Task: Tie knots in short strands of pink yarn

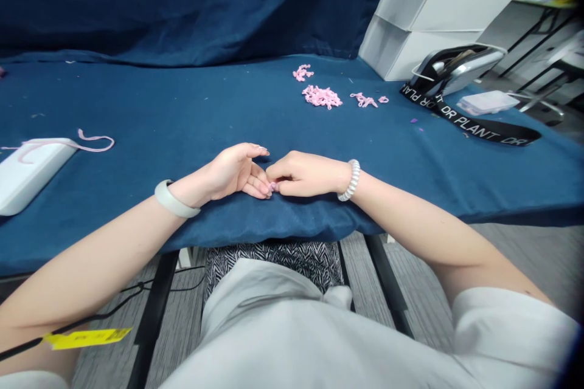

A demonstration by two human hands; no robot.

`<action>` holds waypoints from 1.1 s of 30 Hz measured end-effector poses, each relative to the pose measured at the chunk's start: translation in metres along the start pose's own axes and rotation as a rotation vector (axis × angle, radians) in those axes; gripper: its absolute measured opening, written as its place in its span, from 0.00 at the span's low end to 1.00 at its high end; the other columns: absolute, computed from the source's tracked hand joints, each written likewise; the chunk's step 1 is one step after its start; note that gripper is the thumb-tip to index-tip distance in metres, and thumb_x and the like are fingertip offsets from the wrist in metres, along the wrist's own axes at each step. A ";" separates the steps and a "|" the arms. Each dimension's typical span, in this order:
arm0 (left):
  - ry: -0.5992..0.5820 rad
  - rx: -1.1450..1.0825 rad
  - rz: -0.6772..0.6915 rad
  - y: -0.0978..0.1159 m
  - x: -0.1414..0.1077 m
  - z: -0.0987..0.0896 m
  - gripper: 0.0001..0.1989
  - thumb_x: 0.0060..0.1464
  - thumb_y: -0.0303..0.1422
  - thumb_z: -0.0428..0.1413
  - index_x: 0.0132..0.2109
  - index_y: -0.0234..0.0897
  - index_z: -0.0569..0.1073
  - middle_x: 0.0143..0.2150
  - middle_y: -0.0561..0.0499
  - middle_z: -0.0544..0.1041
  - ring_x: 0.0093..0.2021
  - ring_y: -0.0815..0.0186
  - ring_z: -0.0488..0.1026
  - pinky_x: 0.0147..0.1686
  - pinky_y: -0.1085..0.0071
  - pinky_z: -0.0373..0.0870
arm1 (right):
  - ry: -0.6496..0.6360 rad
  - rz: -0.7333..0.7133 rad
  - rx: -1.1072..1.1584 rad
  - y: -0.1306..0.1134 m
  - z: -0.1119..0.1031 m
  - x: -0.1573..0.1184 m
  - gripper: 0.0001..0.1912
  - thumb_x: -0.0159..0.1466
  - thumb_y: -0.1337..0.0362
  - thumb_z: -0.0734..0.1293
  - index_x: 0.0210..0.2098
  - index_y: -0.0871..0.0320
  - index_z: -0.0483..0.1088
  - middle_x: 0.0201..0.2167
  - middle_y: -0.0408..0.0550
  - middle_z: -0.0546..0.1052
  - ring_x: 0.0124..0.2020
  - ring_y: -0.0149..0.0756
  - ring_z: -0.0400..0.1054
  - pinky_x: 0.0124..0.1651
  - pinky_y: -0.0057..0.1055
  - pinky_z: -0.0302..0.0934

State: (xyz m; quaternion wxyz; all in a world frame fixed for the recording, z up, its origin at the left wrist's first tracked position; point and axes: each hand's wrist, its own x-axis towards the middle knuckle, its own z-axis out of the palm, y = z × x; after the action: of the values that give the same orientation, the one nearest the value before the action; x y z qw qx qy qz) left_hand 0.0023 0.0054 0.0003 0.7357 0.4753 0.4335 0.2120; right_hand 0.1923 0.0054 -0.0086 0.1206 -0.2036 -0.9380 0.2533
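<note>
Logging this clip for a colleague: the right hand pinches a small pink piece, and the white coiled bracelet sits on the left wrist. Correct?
No: the head view shows the white coiled bracelet on the right wrist. The right hand does pinch the small pink piece.

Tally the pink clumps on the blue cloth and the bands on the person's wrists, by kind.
Pink clumps: 4
White bangle: 1
White coil bracelet: 1
Total: 6
</note>
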 end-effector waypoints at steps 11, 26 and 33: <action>0.189 0.203 -0.042 0.002 0.004 0.007 0.09 0.51 0.36 0.55 0.34 0.34 0.67 0.24 0.47 0.75 0.21 0.70 0.71 0.23 0.75 0.73 | 0.121 -0.015 0.047 0.008 0.012 0.008 0.07 0.58 0.73 0.60 0.24 0.63 0.65 0.20 0.40 0.64 0.23 0.24 0.55 0.31 0.24 0.48; 0.170 0.192 0.410 0.002 -0.003 -0.003 0.12 0.45 0.33 0.64 0.37 0.32 0.75 0.31 0.51 0.75 0.30 0.72 0.73 0.26 0.77 0.76 | 0.428 0.160 0.688 0.012 -0.005 0.005 0.12 0.61 0.65 0.64 0.23 0.62 0.64 0.16 0.40 0.68 0.18 0.21 0.57 0.23 0.20 0.52; 0.211 0.263 0.542 -0.001 0.000 0.000 0.12 0.45 0.34 0.66 0.34 0.31 0.75 0.31 0.50 0.77 0.30 0.70 0.75 0.27 0.78 0.76 | 0.452 0.153 0.749 0.012 -0.004 0.007 0.10 0.60 0.68 0.64 0.23 0.63 0.65 0.17 0.40 0.69 0.17 0.20 0.58 0.22 0.20 0.53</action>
State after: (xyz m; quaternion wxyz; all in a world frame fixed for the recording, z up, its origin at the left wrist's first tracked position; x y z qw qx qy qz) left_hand 0.0023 0.0052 -0.0011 0.5357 0.6399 0.3885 0.3906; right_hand 0.1916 0.0195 -0.0102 0.3688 -0.2648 -0.7140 0.5330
